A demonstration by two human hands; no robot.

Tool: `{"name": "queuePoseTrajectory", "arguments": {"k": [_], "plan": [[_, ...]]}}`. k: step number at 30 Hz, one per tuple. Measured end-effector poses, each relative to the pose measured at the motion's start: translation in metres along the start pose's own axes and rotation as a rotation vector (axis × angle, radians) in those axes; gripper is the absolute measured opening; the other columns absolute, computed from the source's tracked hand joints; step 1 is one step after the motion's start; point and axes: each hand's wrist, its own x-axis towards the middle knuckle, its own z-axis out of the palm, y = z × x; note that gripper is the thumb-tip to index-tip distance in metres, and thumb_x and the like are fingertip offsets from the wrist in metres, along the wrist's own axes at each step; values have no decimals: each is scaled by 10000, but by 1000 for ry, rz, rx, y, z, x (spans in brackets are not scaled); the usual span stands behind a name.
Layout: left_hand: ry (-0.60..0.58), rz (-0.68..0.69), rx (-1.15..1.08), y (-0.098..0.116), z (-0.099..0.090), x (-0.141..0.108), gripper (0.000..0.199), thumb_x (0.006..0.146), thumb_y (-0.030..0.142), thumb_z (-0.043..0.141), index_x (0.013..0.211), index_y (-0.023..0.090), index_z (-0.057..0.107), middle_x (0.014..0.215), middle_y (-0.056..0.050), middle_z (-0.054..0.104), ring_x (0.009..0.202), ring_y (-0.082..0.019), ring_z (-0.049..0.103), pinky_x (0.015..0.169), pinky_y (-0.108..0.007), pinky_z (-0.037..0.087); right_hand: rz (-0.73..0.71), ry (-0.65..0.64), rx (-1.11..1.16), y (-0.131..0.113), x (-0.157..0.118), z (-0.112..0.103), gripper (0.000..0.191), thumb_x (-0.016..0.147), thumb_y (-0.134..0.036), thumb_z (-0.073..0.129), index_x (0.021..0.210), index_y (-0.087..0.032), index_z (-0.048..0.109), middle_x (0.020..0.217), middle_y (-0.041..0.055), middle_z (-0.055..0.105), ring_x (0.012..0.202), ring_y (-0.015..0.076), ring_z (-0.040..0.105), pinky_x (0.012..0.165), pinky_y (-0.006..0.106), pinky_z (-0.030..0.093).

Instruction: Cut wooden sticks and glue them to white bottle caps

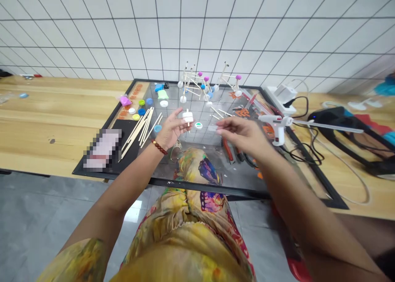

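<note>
Between the fingertips of my left hand (171,130) is a small white round piece (187,117) with a short stick poking out above and below. My right hand (243,133) is closed at the fingertips on a small translucent strip (212,128), slightly blurred. A white disc with a green mark (198,125) lies on the glass between the hands. Beyond them stand frames of wooden sticks (194,84) joined by white, blue and purple balls. Loose wooden sticks (138,128) lie left of my left hand.
A white glue gun (278,128) with a long glue stick lies right of my right hand, near pliers with red handles (228,150). Coloured lids and clay (142,109) sit at the left. A power strip (279,99), cables and a black bag (339,130) occupy the right.
</note>
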Motion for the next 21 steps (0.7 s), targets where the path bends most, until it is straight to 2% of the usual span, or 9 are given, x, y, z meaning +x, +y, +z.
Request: {"name": "queuePoseTrajectory", "arguments": {"k": [2,3,5,9,13,15,19,21], "plan": [[-27,-11,18,0,0,-1,925,691,211,791,1512,147,370,957,-62,783,881,-195,749,977,-392,529,-80,-51,-25,19,17,30,556,695,-556,893,1132,-249,739,958,41,730,791,193,668,753,377,601],[-42,-10,28,-1,-1,0,920,689,204,794,1511,160,383,967,-55,785,897,-200,753,989,-399,525,-127,-65,-41,27,22,40,639,677,-547,904,1208,-247,711,1017,50,725,806,192,665,770,380,596],[-74,-10,47,-3,-3,0,908,682,196,807,1501,177,413,982,-46,787,926,-212,758,991,-405,525,-221,-44,-73,35,25,51,682,708,-519,891,1294,-250,670,1089,66,710,853,203,663,815,396,587],[-158,-27,96,-7,-3,-2,958,673,205,857,1516,172,401,996,-62,796,950,-223,758,967,-391,525,-370,53,-136,37,18,54,435,877,-429,759,1276,-275,678,1093,66,712,897,212,660,847,405,573],[-235,14,227,-15,-2,-4,990,729,286,889,1560,195,358,1040,-88,796,976,-225,749,976,-411,533,-488,49,-212,34,11,47,256,917,-302,697,1168,-254,717,1038,59,731,865,196,668,809,373,574],[-256,142,327,-20,-4,-2,986,749,341,891,1572,229,359,1129,-106,777,1017,-225,738,977,-417,547,-493,64,-256,33,10,43,226,917,-282,681,1138,-252,722,1008,52,743,856,195,680,806,368,578],[-216,579,574,-29,-9,4,1077,649,352,965,1566,290,404,1300,-113,699,1086,-212,710,996,-382,572,-488,114,-317,31,9,41,200,900,-263,675,1094,-256,726,973,43,755,839,199,688,800,368,581],[-203,733,666,-31,-9,5,1061,662,340,959,1569,307,409,1292,-94,698,1090,-202,711,990,-364,586,-518,114,-312,30,8,41,213,893,-238,673,1099,-248,727,980,51,755,834,197,688,796,364,581]]}}
